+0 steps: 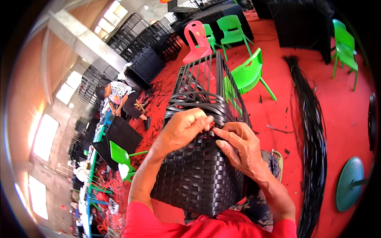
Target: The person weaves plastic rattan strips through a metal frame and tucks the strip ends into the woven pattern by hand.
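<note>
A black box-shaped frame stands tilted in front of me, its near part covered with a tight weave of flat black strips. Its far part shows bare bars. Loose black strips loop across the upper edge of the weave. My left hand is closed in a pinch on a black strip at that edge, near the corner. Just to its right, my right hand curls its thumb and forefinger at the same strip. The fingertips of both hands almost meet; the strip's end between them is mostly hidden.
A long bundle of black strips lies on the red floor at right, near a round green disc. Green chairs and a pink chair stand beyond the frame. Another person sits bent over at far left.
</note>
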A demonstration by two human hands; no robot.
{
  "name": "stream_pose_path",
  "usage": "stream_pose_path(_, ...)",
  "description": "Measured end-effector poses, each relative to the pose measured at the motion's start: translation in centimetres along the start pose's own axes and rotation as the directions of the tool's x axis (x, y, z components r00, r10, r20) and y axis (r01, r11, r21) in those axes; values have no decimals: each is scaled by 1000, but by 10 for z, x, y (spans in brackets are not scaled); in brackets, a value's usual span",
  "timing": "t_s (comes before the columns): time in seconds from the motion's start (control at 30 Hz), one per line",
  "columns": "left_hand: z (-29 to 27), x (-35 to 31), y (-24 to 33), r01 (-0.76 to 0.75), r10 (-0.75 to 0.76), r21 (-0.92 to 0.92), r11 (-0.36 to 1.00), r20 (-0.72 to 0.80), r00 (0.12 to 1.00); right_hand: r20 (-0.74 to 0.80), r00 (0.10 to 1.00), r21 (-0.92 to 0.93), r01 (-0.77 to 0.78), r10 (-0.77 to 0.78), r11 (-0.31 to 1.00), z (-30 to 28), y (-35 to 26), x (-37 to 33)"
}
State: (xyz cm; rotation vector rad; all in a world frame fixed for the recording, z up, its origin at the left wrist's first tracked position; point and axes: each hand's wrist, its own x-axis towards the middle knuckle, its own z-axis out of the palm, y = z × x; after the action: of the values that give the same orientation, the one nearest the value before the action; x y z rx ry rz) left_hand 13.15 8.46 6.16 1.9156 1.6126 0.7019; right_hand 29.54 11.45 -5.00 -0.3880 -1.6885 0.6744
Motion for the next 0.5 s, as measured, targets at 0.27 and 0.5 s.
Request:
stream_pose_path(0.27,-36,-44,-43,-98,137,312,945,-105,985,128,987,-299,134,-99,945,2,-22,18)
stream_pose_path(0.5,-32,-48,-54,-294,342,348,890,-83,936,178,982,-317,121,-66,941,2,-31,22)
